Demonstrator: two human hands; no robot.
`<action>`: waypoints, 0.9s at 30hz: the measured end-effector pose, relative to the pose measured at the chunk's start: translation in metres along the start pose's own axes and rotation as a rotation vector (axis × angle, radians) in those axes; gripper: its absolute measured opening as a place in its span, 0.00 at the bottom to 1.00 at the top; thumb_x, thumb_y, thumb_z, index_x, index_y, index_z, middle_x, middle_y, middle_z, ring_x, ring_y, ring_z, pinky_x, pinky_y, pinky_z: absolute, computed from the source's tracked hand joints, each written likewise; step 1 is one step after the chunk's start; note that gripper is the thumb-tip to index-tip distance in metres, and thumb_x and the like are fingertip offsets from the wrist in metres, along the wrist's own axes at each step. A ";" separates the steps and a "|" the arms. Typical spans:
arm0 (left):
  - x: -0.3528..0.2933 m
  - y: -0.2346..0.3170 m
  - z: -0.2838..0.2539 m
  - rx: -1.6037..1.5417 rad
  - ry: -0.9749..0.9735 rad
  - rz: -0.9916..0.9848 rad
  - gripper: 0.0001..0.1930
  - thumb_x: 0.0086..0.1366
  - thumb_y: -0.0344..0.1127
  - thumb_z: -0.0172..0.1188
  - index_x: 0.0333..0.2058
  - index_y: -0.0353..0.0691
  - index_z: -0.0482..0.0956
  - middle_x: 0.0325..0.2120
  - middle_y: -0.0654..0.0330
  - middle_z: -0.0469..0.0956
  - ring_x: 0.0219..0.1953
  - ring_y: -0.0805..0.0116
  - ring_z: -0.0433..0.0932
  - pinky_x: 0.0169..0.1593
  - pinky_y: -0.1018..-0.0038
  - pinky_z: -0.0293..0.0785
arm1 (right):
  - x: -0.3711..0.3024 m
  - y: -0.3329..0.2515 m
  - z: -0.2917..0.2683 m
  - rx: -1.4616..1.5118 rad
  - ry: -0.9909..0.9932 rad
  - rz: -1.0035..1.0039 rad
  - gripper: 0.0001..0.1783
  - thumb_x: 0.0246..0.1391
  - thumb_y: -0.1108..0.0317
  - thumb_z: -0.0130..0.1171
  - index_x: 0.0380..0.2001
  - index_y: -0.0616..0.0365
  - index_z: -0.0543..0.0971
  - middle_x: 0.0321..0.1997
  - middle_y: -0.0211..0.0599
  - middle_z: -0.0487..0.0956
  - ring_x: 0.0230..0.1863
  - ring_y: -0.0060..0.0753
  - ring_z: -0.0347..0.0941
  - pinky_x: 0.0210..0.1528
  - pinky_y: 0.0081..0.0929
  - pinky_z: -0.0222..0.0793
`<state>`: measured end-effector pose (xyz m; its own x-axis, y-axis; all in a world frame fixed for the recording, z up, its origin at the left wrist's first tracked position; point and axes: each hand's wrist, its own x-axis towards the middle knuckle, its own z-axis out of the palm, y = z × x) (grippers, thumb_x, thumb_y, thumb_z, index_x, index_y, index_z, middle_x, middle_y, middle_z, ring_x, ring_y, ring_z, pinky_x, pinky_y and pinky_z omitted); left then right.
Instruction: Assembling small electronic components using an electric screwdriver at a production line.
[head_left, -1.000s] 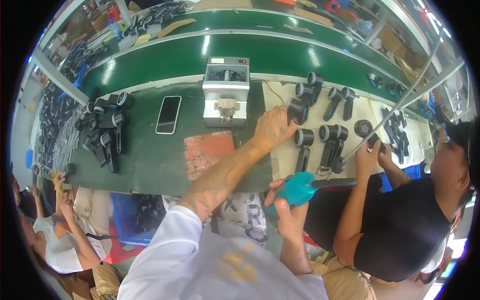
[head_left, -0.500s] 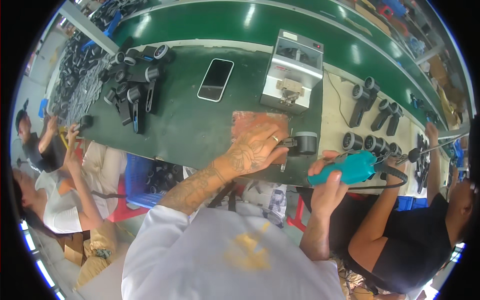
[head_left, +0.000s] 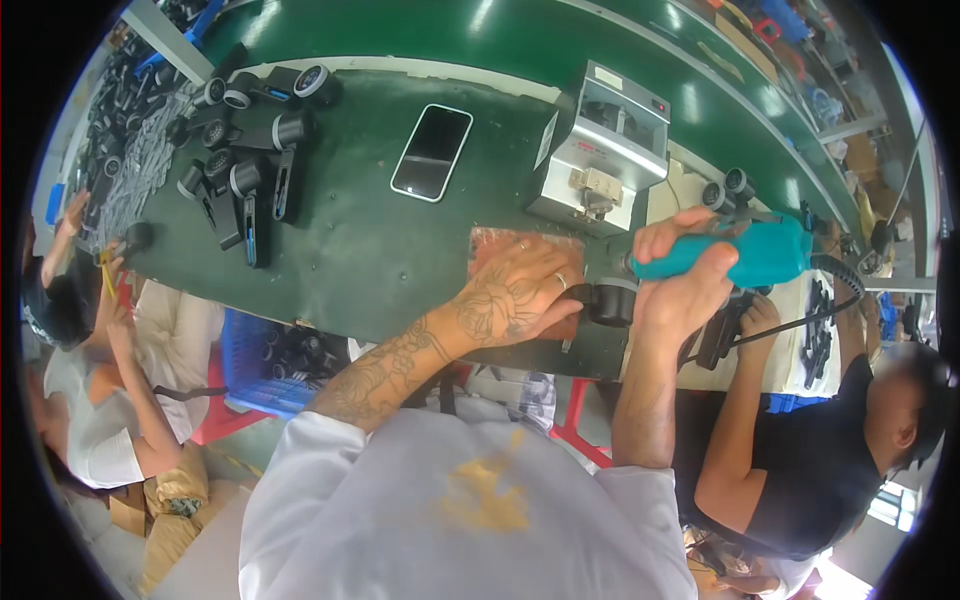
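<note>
My left hand (head_left: 515,295) presses on a reddish-brown pad (head_left: 490,242), its fingers closed on a black part with a wheel-like round end (head_left: 612,303). That round end sticks out to the right of my thumb; the rest is mostly hidden under the hand. In my right hand (head_left: 685,285) is a teal power screwdriver (head_left: 745,252) with a black cord, held almost level. Its tip points left, just above the round end, and I cannot tell whether they touch.
A grey metal machine (head_left: 600,150) stands behind the pad. Left of it lies a phone (head_left: 432,152). Several assembled black parts (head_left: 245,180) sit at the left, above a blue basket (head_left: 262,360). People sit on both sides; the right one's hand (head_left: 760,318) is near my cord.
My right hand has raised the screwdriver up and back, bringing its tip above the black part. My left hand remains on the pad with that part. The view has shifted slightly.
</note>
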<state>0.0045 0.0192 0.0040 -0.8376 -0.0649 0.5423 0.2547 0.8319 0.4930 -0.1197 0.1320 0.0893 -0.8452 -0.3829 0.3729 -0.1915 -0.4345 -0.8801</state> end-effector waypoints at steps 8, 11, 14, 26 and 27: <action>-0.003 0.003 -0.002 0.024 -0.019 -0.058 0.16 0.63 0.45 0.66 0.46 0.44 0.80 0.40 0.61 0.79 0.44 0.60 0.78 0.49 0.63 0.75 | 0.014 0.004 0.011 -0.111 0.013 0.016 0.44 0.61 0.28 0.51 0.46 0.68 0.73 0.22 0.36 0.70 0.25 0.33 0.68 0.30 0.32 0.65; -0.003 0.004 -0.003 0.042 -0.034 -0.058 0.15 0.64 0.44 0.66 0.45 0.43 0.80 0.39 0.61 0.79 0.43 0.60 0.78 0.49 0.62 0.75 | 0.012 0.008 0.009 -0.091 -0.015 -0.027 0.44 0.61 0.29 0.51 0.45 0.69 0.73 0.23 0.36 0.70 0.25 0.33 0.68 0.29 0.31 0.66; 0.002 -0.002 0.002 -0.035 0.089 -0.050 0.14 0.65 0.43 0.65 0.45 0.43 0.81 0.38 0.62 0.79 0.41 0.59 0.77 0.49 0.62 0.75 | 0.016 0.011 0.012 -0.079 -0.062 -0.054 0.42 0.62 0.30 0.52 0.45 0.69 0.73 0.23 0.37 0.71 0.25 0.32 0.69 0.28 0.31 0.67; 0.004 -0.018 -0.006 0.037 -0.114 -0.071 0.21 0.65 0.51 0.63 0.51 0.47 0.80 0.45 0.61 0.78 0.47 0.58 0.74 0.55 0.60 0.71 | 0.040 0.067 0.016 -0.059 -0.114 -0.163 0.26 0.65 0.47 0.61 0.39 0.63 0.74 0.24 0.32 0.75 0.25 0.25 0.73 0.28 0.23 0.68; 0.005 -0.017 -0.006 0.062 -0.122 -0.076 0.22 0.65 0.52 0.64 0.52 0.47 0.80 0.45 0.60 0.78 0.48 0.58 0.74 0.56 0.60 0.70 | 0.040 0.068 0.015 -0.045 -0.097 -0.179 0.25 0.66 0.47 0.60 0.38 0.63 0.74 0.24 0.32 0.75 0.25 0.25 0.73 0.28 0.23 0.68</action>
<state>-0.0015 0.0013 0.0019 -0.9067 -0.0649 0.4167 0.1609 0.8600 0.4842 -0.1588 0.0746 0.0484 -0.7439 -0.3807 0.5493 -0.3583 -0.4666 -0.8086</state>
